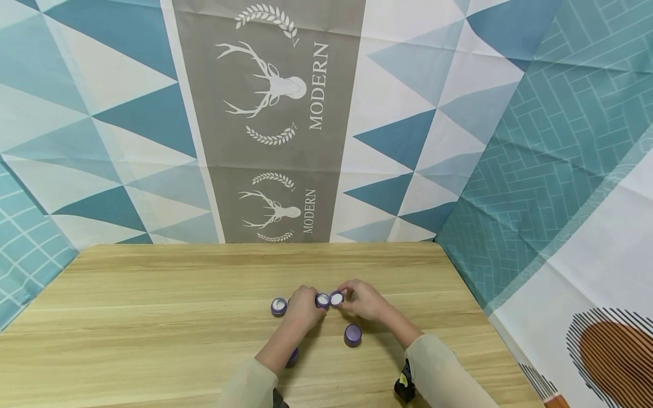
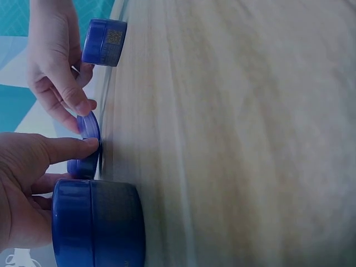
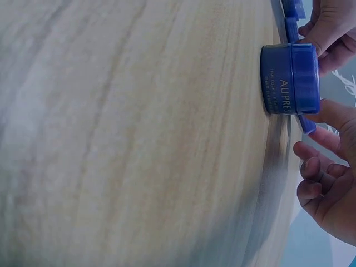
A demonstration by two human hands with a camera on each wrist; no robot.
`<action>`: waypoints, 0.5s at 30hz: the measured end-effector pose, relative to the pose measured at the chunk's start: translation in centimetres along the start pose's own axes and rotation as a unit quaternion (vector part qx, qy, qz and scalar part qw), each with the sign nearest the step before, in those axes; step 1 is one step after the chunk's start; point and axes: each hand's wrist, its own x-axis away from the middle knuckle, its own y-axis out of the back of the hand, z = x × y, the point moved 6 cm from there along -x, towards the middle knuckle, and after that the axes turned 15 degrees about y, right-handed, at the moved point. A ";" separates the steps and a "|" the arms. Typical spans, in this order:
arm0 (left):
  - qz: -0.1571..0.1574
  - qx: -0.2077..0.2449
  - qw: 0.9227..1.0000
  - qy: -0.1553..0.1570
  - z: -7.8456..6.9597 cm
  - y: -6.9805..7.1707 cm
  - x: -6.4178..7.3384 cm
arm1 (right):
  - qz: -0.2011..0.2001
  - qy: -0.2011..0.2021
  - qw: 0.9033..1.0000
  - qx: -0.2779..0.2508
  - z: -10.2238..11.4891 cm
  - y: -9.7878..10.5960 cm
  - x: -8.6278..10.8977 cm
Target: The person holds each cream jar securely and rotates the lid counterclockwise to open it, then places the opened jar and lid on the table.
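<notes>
L hand (image 1: 302, 307) gripped an open jar (image 1: 322, 301); R hand (image 1: 364, 300) pinched the lid (image 1: 336, 298), white face showing, right by the jar rim, cdn't tell if touching. Jar sat R of ctr on the bench (image 1: 153, 317), well off far + side edges. Most room was L, less on R. 2nd open jar (image 1: 279, 307) stood just L of L hand. Capped jar (image 1: 353, 335) was btwn forearms; another (image 1: 292, 358) part hidden by L forearm.
</notes>
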 end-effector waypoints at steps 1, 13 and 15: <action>0.000 -0.002 1.000 0.001 0.0 0.0 0.0 | 0.001 0.000 1.000 0.000 0.0 0.0 0.0; 0.000 -0.020 1.000 0.004 0.0 -0.1 -0.1 | 0.007 0.001 1.000 -0.005 -0.3 -0.1 0.0; -0.003 -0.025 1.000 0.003 0.0 -0.1 -0.2 | 0.008 0.001 1.000 -0.005 -0.3 -0.1 0.1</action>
